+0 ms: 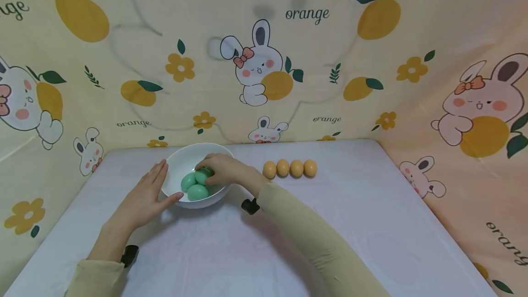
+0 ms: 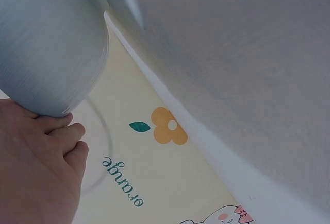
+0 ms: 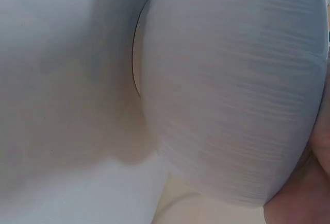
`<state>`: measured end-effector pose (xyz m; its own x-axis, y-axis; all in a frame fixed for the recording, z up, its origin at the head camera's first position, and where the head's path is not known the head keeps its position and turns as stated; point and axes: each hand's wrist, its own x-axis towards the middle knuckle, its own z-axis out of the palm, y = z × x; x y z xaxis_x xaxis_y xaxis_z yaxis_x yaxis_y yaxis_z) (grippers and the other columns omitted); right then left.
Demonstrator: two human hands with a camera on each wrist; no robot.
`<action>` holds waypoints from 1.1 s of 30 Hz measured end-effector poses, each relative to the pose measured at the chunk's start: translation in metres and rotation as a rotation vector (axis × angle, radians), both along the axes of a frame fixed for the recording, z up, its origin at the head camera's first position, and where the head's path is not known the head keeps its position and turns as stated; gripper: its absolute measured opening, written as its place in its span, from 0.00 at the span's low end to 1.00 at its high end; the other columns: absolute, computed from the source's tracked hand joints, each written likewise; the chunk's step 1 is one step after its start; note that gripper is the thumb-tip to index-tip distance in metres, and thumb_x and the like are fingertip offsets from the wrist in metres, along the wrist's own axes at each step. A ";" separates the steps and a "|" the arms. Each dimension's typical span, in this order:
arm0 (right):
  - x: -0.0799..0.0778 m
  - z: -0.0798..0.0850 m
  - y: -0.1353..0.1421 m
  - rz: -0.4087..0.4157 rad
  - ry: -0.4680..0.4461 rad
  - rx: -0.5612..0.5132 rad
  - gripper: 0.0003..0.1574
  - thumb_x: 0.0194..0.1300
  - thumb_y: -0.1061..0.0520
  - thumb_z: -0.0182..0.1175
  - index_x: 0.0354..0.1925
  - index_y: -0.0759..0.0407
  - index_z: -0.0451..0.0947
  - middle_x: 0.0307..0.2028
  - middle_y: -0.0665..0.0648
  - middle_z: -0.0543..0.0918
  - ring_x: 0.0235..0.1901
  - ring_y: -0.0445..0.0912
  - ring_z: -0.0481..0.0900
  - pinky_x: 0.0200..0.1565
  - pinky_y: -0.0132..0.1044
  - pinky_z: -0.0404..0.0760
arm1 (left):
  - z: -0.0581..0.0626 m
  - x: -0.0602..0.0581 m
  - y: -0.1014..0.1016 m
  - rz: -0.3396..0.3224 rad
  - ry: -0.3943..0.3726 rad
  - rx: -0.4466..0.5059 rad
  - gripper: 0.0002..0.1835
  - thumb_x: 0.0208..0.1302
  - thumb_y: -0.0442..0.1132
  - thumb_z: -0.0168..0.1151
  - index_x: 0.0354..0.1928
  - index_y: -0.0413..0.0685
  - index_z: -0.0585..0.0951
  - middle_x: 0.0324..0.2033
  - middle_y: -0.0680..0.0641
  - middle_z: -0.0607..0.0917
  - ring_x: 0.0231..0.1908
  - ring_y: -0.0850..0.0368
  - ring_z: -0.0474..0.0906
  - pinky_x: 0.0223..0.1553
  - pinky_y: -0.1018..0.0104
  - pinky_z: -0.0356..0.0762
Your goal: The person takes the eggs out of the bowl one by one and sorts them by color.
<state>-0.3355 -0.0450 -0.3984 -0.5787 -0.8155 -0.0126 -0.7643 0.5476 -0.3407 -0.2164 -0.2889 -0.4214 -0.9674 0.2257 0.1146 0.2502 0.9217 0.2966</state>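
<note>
A white bowl [image 1: 171, 168] holds several green eggs [image 1: 198, 192]. Over its right side reaches my right hand [image 1: 224, 168], its thumb and fingers pinching a green egg [image 1: 209, 170] that they partly cover. At the bowl's left side, my left hand [image 1: 142, 198] touches the rim with spread, mostly straight fingers, the thumb lying over the front edge. The left wrist view shows the left hand's fingertips [image 2: 64, 118] right at the rim. From the right wrist, the bowl's outer wall [image 3: 232, 90] fills most of the view and hides the eggs.
Right of the bowl, several orange-brown eggs [image 1: 296, 168] stand in a row near the table's back edge. My right forearm passes in front of them. A white cloth covers the table [image 1: 231, 260]. Behind hangs a printed curtain [image 1: 185, 13] with rabbits and oranges.
</note>
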 end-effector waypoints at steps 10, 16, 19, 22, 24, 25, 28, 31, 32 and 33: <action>0.008 0.002 0.008 -0.053 -0.016 -0.094 0.30 0.70 0.51 0.70 0.68 0.49 0.79 0.63 0.54 0.80 0.51 0.41 0.80 0.55 0.27 0.79 | 0.000 0.000 0.000 -0.005 0.003 0.005 0.58 0.71 0.70 0.55 0.80 0.29 0.47 0.81 0.30 0.48 0.79 0.29 0.45 0.76 0.31 0.50; 0.013 0.005 0.014 -0.083 -0.022 -0.170 0.30 0.71 0.51 0.70 0.68 0.49 0.77 0.64 0.55 0.77 0.43 0.39 0.81 0.45 0.23 0.79 | 0.000 0.000 0.000 -0.004 0.005 0.005 0.58 0.71 0.70 0.55 0.80 0.29 0.47 0.81 0.30 0.48 0.79 0.29 0.45 0.76 0.31 0.51; 0.015 0.003 0.017 -0.095 -0.015 -0.221 0.30 0.71 0.51 0.69 0.69 0.50 0.76 0.65 0.55 0.76 0.44 0.39 0.81 0.46 0.23 0.79 | 0.000 0.001 0.000 0.002 -0.002 0.002 0.58 0.71 0.71 0.55 0.80 0.30 0.47 0.81 0.30 0.48 0.79 0.29 0.45 0.76 0.31 0.50; 0.017 0.002 0.022 -0.111 -0.009 -0.289 0.31 0.71 0.52 0.69 0.69 0.50 0.76 0.64 0.54 0.76 0.45 0.39 0.80 0.45 0.23 0.80 | 0.000 0.001 0.001 0.005 -0.006 0.007 0.59 0.71 0.71 0.55 0.80 0.30 0.47 0.81 0.30 0.48 0.79 0.29 0.44 0.76 0.30 0.50; 0.020 0.003 0.026 -0.117 -0.005 -0.342 0.32 0.71 0.53 0.69 0.69 0.51 0.75 0.63 0.54 0.76 0.44 0.39 0.81 0.45 0.22 0.80 | 0.000 0.001 0.001 0.006 -0.004 0.006 0.59 0.71 0.71 0.55 0.80 0.29 0.47 0.81 0.30 0.48 0.79 0.29 0.45 0.76 0.31 0.50; 0.021 0.004 0.028 -0.121 -0.004 -0.367 0.32 0.71 0.53 0.70 0.69 0.51 0.75 0.63 0.54 0.76 0.44 0.39 0.81 0.44 0.22 0.81 | 0.000 0.001 0.002 0.006 -0.001 0.005 0.59 0.71 0.71 0.55 0.80 0.29 0.47 0.81 0.30 0.48 0.79 0.29 0.45 0.76 0.31 0.50; 0.025 0.007 0.033 -0.126 0.001 -0.436 0.33 0.70 0.54 0.71 0.69 0.53 0.75 0.64 0.55 0.76 0.43 0.39 0.82 0.43 0.21 0.82 | 0.001 0.001 0.003 0.003 0.008 0.008 0.58 0.71 0.70 0.56 0.80 0.29 0.48 0.81 0.30 0.49 0.79 0.29 0.46 0.76 0.31 0.51; 0.028 0.009 0.039 -0.131 0.013 -0.485 0.33 0.69 0.54 0.71 0.69 0.55 0.75 0.65 0.56 0.75 0.43 0.40 0.83 0.43 0.22 0.83 | 0.001 0.001 0.003 0.004 0.006 0.008 0.58 0.71 0.70 0.55 0.80 0.29 0.48 0.80 0.30 0.49 0.79 0.29 0.45 0.76 0.31 0.50; 0.029 0.010 0.041 -0.132 0.019 -0.499 0.33 0.69 0.54 0.71 0.69 0.56 0.75 0.65 0.56 0.75 0.43 0.41 0.83 0.43 0.23 0.83 | 0.002 0.001 0.003 0.005 0.002 0.009 0.58 0.71 0.70 0.55 0.80 0.29 0.48 0.80 0.30 0.49 0.79 0.29 0.45 0.76 0.31 0.50; 0.030 0.010 0.043 -0.131 0.021 -0.515 0.33 0.69 0.54 0.71 0.69 0.57 0.75 0.65 0.57 0.75 0.44 0.42 0.83 0.43 0.25 0.85 | 0.002 0.001 0.003 0.007 -0.002 0.008 0.58 0.71 0.70 0.55 0.80 0.29 0.47 0.81 0.30 0.48 0.79 0.29 0.45 0.76 0.31 0.50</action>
